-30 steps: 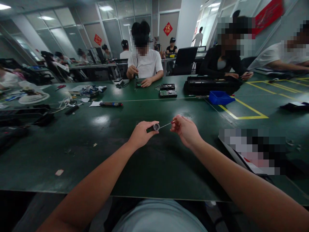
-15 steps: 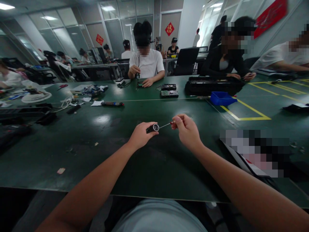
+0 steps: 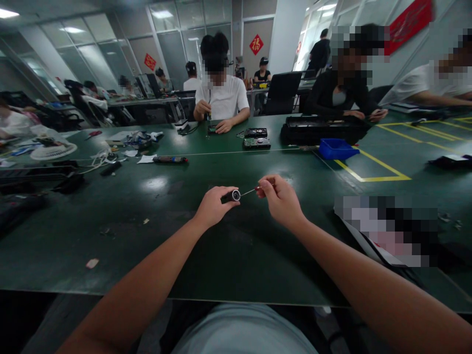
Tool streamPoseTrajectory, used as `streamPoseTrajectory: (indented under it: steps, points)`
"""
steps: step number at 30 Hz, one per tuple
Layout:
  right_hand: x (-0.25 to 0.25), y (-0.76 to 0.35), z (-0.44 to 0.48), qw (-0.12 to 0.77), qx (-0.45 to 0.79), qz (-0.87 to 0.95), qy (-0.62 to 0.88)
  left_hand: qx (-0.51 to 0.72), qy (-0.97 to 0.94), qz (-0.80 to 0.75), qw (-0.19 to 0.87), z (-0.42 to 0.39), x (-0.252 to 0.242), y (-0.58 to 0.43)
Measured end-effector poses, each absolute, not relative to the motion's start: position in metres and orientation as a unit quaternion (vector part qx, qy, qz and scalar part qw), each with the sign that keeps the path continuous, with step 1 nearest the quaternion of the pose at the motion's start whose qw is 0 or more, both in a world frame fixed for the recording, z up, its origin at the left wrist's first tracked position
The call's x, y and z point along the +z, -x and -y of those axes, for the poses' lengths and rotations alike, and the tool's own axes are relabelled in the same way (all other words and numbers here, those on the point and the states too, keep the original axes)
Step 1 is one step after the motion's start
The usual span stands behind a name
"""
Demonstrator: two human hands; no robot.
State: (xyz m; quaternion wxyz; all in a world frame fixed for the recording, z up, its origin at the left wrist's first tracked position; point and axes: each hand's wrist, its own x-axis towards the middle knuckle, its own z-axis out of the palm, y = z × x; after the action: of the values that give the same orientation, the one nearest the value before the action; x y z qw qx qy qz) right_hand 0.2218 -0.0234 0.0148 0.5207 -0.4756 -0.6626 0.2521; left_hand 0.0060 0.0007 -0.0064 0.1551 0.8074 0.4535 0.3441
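Observation:
Above the green table (image 3: 147, 265), my left hand (image 3: 214, 206) grips a small black cylinder (image 3: 230, 196) between thumb and fingers, its round, silver-rimmed end turned toward the right. My right hand (image 3: 278, 199) is closed around the red handle (image 3: 257, 189) of a thin screwdriver. The screwdriver's metal shaft (image 3: 248, 192) points left, and its end meets the rimmed face of the cylinder. Whether the tip is inside the cylinder or only against it is too small to tell.
Across the table a person (image 3: 221, 98) handles a small board near two hard drives (image 3: 257, 142). A blue bin (image 3: 337, 148) stands at the right, beyond a blurred flat item (image 3: 391, 236). A pen-like tool (image 3: 170, 160) and a white fan (image 3: 53, 150) lie left.
My right hand has moved slightly left with the screwdriver, and less of the shaft shows. The cylinder's end has turned a little. The whole view has shifted slightly.

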Motion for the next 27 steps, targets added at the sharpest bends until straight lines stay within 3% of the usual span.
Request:
streamPoseTrajectory:
  steps: [27]
  points:
    - [0.0153,-0.2169,0.0296,0.51,0.222,0.679,0.479,0.356,-0.814,-0.432,0.157,-0.0034,-0.0074,-0.0049]
